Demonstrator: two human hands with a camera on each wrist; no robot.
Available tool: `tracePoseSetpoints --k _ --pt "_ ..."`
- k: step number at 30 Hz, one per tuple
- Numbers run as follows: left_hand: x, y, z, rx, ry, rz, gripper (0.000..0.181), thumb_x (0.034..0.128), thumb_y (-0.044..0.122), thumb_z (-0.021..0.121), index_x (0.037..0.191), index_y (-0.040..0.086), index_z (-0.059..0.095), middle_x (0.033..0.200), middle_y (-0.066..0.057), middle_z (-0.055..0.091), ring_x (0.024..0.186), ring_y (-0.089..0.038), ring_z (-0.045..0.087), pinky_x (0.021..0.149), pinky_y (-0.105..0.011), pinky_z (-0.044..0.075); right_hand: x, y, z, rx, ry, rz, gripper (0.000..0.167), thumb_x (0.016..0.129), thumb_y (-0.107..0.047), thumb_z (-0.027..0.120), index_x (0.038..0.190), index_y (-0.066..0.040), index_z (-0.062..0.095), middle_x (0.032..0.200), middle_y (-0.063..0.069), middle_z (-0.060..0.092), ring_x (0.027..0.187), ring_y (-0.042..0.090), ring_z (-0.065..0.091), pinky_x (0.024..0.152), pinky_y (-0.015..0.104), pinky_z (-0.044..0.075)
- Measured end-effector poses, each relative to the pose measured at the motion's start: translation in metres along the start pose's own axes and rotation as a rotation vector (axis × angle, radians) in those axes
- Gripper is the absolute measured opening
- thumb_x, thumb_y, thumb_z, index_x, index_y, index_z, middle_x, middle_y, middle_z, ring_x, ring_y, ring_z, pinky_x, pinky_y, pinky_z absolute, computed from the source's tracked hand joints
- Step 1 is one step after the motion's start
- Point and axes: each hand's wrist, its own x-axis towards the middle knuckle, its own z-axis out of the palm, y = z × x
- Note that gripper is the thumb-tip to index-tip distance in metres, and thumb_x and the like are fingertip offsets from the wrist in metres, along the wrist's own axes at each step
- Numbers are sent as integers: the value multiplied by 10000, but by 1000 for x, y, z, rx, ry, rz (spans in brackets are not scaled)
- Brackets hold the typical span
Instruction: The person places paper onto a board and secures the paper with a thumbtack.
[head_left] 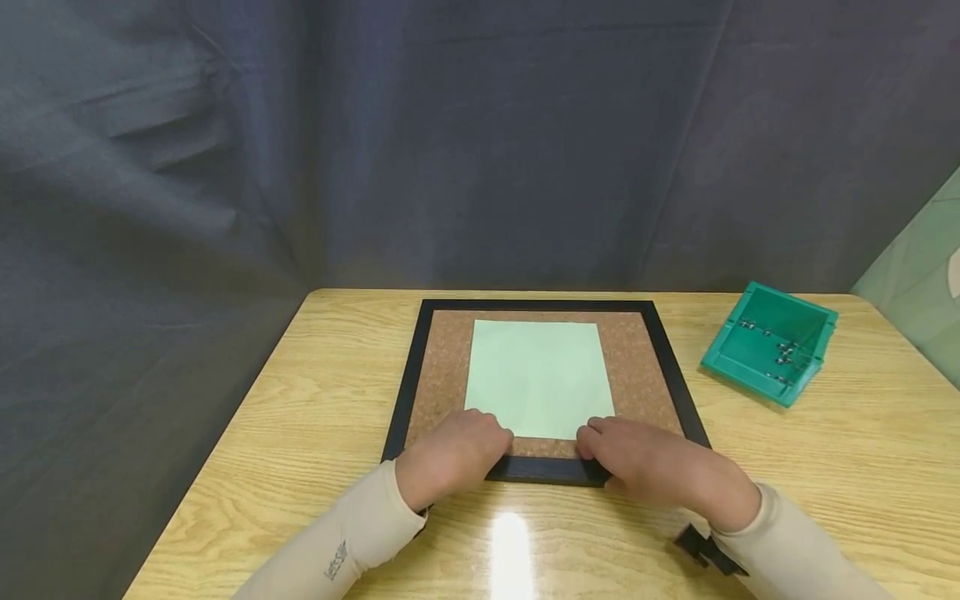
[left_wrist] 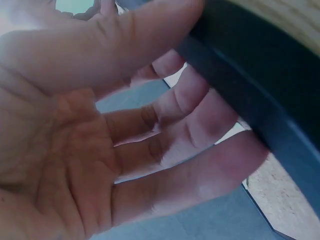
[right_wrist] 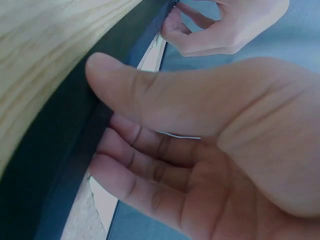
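Observation:
A corkboard (head_left: 637, 350) with a black frame lies on the wooden table, and a pale green square of paper (head_left: 538, 379) rests on its cork. My left hand (head_left: 457, 454) grips the near side of the frame, left of the middle. The left wrist view shows the thumb on the outer side of the black frame (left_wrist: 260, 105) and the fingers over its inner side. To the right, my right hand (head_left: 652, 458) pinches the same near side. Its thumb presses the frame's outer side (right_wrist: 50, 160), with the fingers opposite. Both hands' fingertips are partly hidden.
A teal plastic bin (head_left: 727, 350) sits right of the corkboard, with several small shiny metal pieces (head_left: 783, 354) inside. Dark grey cloth (head_left: 487, 150) hangs behind the table (head_left: 322, 375) and along its left side. A light green surface (head_left: 918, 267) borders the right.

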Motion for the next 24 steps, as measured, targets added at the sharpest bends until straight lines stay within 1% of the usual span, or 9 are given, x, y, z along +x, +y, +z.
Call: tracePoseSetpoints --k 4,11,15,17,20,21,22,23,24 --pt "-1 2 -2 -3 -37 -12 225 852 58 768 989 236 759 840 47 721 696 -78 622 587 -216 487 -1 -3 0 24 -19 3 319 810 -104 811 955 -207 547 889 -118 505 818 46 485 708 271 471" --pt "-4 4 -5 24 -83 -21 192 827 73 794 915 230 726 805 47 703 687 -82 610 585 -230 486 -2 -5 1 60 -47 5 331 805 -121 819 932 -225 531 865 -129 488 793 38 459 691 260 447" --pt "-5 4 -6 23 -99 -18 204 826 84 798 937 237 721 816 52 702 692 -87 609 583 -230 476 -3 -6 1 63 -41 -10 344 794 -119 825 914 -233 522 845 -138 469 780 37 441 684 249 429" --pt "-6 2 -7 7 -117 -14 212 829 94 796 955 240 706 816 57 688 678 -86 587 581 -233 467 -4 -6 1 62 -29 -29 356 783 -113 830 906 -235 518 836 -140 463 770 37 433 676 242 418" --pt "-7 -5 -13 -65 -144 -3 249 829 236 824 1029 244 675 816 83 659 678 -79 578 609 -241 479 -4 -5 1 62 -16 -50 368 769 -110 837 899 -236 517 828 -144 459 758 32 426 667 233 410" --pt "-7 -9 -15 -93 -137 0 276 841 294 811 1073 249 669 847 92 669 719 -79 601 687 -257 506 -4 -5 1 63 -12 -55 370 765 -105 838 898 -235 519 826 -143 461 753 32 426 664 232 409" --pt "-8 -13 -18 -129 -117 -3 311 860 340 789 1127 247 660 897 90 678 763 -86 620 724 -274 519 -4 -5 1 64 -13 -57 371 763 -103 839 899 -234 520 825 -143 462 751 31 427 662 231 410" --pt "-8 -18 -22 -170 -82 -14 347 882 382 758 1180 238 652 962 79 691 814 -99 640 749 -290 526 -4 -5 1 64 -14 -55 369 761 -103 840 899 -232 523 825 -143 464 751 32 430 661 234 414" --pt "-7 -22 -25 -198 -25 -31 390 901 426 722 1227 229 640 1015 67 697 865 -110 655 771 -306 533 -4 -5 0 62 -15 -51 367 761 -106 841 899 -232 524 824 -144 463 750 32 431 663 232 417"
